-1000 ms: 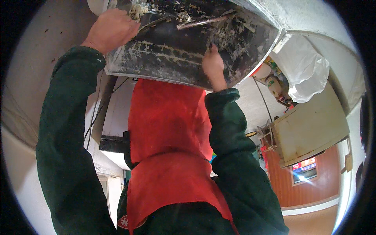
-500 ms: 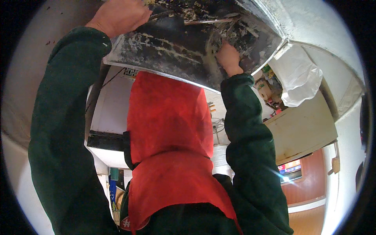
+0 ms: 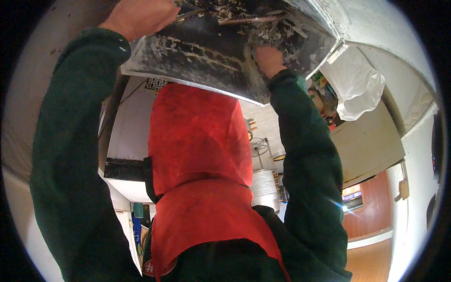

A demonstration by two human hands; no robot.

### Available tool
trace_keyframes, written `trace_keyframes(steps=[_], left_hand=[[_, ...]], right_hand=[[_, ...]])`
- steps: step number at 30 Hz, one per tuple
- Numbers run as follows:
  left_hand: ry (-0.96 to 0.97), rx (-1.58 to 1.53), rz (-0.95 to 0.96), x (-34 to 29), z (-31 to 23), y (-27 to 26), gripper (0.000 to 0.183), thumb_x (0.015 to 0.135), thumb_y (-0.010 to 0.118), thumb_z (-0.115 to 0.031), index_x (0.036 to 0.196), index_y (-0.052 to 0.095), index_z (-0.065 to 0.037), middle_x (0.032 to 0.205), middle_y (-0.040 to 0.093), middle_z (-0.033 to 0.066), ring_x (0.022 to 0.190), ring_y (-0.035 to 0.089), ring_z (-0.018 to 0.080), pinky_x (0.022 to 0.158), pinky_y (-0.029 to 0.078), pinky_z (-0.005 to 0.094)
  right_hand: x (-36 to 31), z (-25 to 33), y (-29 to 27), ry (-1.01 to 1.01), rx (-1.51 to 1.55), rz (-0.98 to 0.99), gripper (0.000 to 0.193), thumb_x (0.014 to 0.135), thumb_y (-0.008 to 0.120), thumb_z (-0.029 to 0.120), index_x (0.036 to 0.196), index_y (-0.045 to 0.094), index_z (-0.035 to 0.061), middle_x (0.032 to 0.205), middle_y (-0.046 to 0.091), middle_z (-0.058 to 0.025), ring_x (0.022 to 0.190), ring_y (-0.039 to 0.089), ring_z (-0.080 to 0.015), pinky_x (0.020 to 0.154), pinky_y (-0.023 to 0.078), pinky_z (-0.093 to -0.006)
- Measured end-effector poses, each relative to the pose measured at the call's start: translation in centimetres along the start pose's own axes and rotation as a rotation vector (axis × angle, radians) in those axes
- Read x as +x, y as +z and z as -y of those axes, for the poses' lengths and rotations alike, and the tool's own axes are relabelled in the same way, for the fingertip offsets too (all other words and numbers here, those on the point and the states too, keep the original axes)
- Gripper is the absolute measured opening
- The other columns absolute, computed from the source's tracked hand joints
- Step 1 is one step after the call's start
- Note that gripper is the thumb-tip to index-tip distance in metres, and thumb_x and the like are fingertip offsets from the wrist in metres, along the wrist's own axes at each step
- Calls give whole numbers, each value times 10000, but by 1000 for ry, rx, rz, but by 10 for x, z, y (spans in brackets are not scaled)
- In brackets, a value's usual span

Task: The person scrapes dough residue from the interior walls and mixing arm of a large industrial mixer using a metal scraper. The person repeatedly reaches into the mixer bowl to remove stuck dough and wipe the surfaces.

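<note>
Blackened metal fills the top of the view: a large grimy sheet-metal hood, streaked with pale crusty residue, sits at the far end of both raised arms. Left hand is up at the hood's far left corner, fingers curled over its upper edge and gripping it. Right hand is pressed against the hood's dirty face toward the right, fingers bunched into the caked residue; whether it holds anything there, I cannot tell. The two hands are well apart, one at each side of the hood. A thin rusty metal rod runs across the hood just above the right hand. Both forearms wear dark green sleeves, and a red apron hangs between them in the near middle. Off to the right, a white plastic bag hangs beside a pale cream cabinet. Lower down, between the apron and the right sleeve, a stack of shiny round metal steamers shows.
</note>
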State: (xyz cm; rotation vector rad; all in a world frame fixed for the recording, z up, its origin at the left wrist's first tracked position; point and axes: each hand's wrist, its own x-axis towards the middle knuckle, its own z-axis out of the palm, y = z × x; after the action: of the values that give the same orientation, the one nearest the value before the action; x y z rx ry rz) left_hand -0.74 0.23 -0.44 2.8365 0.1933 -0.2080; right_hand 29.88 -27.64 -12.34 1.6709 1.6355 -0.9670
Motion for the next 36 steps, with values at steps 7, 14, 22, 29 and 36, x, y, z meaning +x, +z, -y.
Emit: trace_keyframes(steps=[7,14,22,29,36], left_hand=[[-24,31,-32,-3,0,3,208,739,716,-224,575,654,-111,605,631,103,606,640,299,584,500,479],[-18,80,-3,-4,-3,2,242,771,717,-233,581,658,-97,606,634,99,611,635,306,609,502,471],[-34,-41,-72,-6,0,5,198,735,692,-207,566,634,-123,594,617,106,589,624,296,589,487,462],[-56,230,109,-7,-11,-2,213,724,694,-199,550,600,-119,570,582,126,569,604,298,570,479,460],[-44,31,-6,-5,-2,-2,204,711,699,-209,556,605,-116,575,581,111,573,600,297,577,481,461]], right_hand=[[-8,44,32,204,245,-77,461,939,628,351,1359,623,160,1028,743,-199,955,725,-415,789,586,-550],[1,27,45,91,439,11,511,922,655,280,1378,552,72,989,717,-227,884,721,-393,688,575,-496],[10,33,116,719,1901,-261,243,950,536,135,1156,654,83,923,657,-76,724,629,-244,558,493,-389],[40,47,126,202,-192,-42,280,968,548,316,967,724,99,973,674,-110,813,669,-299,595,499,-450],[12,54,98,416,734,-345,153,969,541,173,1013,653,80,910,607,-81,789,603,-215,578,477,-355]])
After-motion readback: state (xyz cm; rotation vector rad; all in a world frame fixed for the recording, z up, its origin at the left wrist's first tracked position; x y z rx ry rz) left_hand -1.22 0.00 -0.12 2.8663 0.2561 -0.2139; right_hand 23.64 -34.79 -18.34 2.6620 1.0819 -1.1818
